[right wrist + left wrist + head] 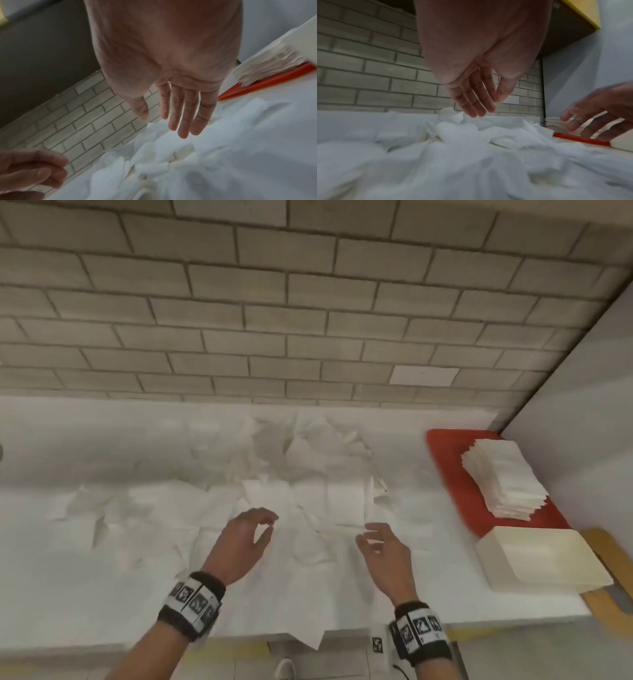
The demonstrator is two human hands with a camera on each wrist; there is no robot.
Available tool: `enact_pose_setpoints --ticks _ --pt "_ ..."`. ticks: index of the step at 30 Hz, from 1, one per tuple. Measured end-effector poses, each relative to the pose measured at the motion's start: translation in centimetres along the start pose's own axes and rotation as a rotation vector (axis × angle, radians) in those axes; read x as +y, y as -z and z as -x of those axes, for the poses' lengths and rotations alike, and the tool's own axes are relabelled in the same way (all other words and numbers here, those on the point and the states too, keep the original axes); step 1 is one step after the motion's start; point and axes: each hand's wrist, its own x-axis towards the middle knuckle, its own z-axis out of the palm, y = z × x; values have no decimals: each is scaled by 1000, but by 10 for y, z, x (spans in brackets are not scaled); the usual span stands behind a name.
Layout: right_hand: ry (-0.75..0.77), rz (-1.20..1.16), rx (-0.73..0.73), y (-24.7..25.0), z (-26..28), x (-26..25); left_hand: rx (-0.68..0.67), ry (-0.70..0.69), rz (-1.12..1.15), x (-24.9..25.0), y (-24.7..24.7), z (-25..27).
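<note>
Now left hand (245,539), right hand (385,553) above napkin heap (308,460), apart; grips wide, empty.

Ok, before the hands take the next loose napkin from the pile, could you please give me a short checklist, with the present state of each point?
1. Left hand free: ok, its fingers are relaxed and hold nothing.
2. Right hand free: ok, its fingers are straight and hold nothing.
3. Loose napkins close enough: ok, they lie crumpled just under and ahead of both hands.
4. One single napkin singled out: cannot tell, the sheets overlap and the views are blurred.
5. Folded stack on the red tray ready for more: ok, it looks fairly even and nothing lies on top of it.
</note>
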Motion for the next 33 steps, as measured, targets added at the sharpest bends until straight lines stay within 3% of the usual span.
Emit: enact_pose_setpoints --ticks 1,6,10,13,15,18,24,29,33 --pt "-18 -9 14 -4 -23 -2 2 -33 -44 -6 -5 -25" --pt "-197 -34 66 -27 -110 -26 -337 -91 -256 -1 -9 -116" --pt "-313 -18 -10 -41 -139 -26 -482 80 -558 -25 -16 -141" --pt "-283 8 -28 -46 -147 -23 -514 189 -561 -43 -14 -147" --pt "-225 38 -4 -44 -149 -19 -502 176 -534 -49 -11 -148" --pt "-176 22 44 -27 -150 -17 -383 139 -375 -44 -5 -148" --pt "-134 147 93 49 -139 -1 -69 24 47 44 -7 -144" --pt "38 113 7 163 -120 26 -67 13 175 120 -41 -143" --pt "12 290 -144 276 -104 64 -103 10 238 166 -80 -147"
